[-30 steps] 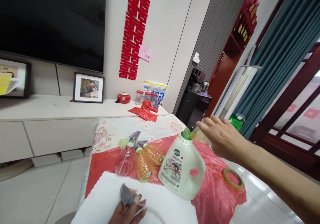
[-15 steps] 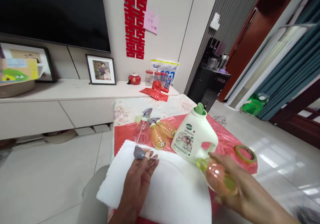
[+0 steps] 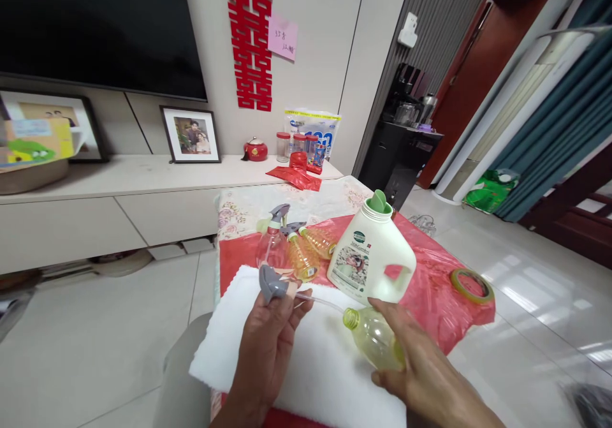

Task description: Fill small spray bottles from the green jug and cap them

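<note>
My left hand is closed on a grey trigger spray head whose clear thin tube points right. My right hand grips a yellow-green clear plastic bottle tilted on its side, its uncapped neck facing the tube's end. The tube tip is at or just by the bottle mouth; I cannot tell whether it is inside. Both hands are above a white fluffy cloth. Behind it stand a pinkish clear spray bottle and two amber bottles lying down.
A large pale green detergent jug with a green cap stands just beyond the right hand. A roll of tape lies on the red plastic sheet to the right. Jars stand on the cabinet behind.
My right hand has brought the bottle left, so its mouth is now close to the tube. My left hand has raised the spray head slightly and turned it.
</note>
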The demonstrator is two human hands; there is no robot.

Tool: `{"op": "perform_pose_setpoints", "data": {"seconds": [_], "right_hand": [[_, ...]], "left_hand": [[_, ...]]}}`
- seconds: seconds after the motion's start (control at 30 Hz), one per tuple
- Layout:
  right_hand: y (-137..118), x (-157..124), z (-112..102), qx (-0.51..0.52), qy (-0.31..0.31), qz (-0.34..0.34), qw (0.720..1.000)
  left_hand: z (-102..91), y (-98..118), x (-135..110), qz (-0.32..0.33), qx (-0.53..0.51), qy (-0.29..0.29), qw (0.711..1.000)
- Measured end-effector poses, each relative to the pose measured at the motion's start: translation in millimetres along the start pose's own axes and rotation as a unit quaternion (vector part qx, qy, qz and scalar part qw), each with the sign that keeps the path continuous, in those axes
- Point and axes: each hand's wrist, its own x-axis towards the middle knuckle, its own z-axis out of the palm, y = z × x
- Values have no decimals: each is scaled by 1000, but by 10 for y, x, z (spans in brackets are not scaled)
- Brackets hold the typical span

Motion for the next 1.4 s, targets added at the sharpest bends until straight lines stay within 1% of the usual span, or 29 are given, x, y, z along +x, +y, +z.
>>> {"op": "perform_pose_setpoints", "data": {"seconds": [0.2,0.3,0.4,0.5,0.7,0.8,0.93,1.07,1.13,1.3,1.4], "right_hand": [[-93,54,160,39,7,-29,999],[-169,72,214,43,10,-42,998],[-219,76,262,49,9,-43,998],[-250,74,293,57,6,-32,998],[-310,57,277,85,4,-11,996],[-335,46,268,107,7,-16,994],[-323,50,284,133,6,-21,991],[-290,61,319,139,21,-36,989],[-286,63,334,134,30,-40,990],[-304,73,370,129,49,-59,989],[-305,96,415,124,59,-71,988]], "left_hand": [[92,-126,-127,4,114,-69,991],[113,-142,-179,9,142,-94,985],[92,-127,-189,18,169,-123,978],[30,-108,-158,20,199,-155,967],[-104,-121,-65,29,248,-172,953],[-121,-127,-25,21,247,-167,954],[-74,-64,-9,17,255,-164,953],[1,69,-24,10,269,-171,948],[34,136,-27,20,281,-174,944],[101,251,-22,37,329,-197,923],[134,275,-31,68,365,-206,905]]}}
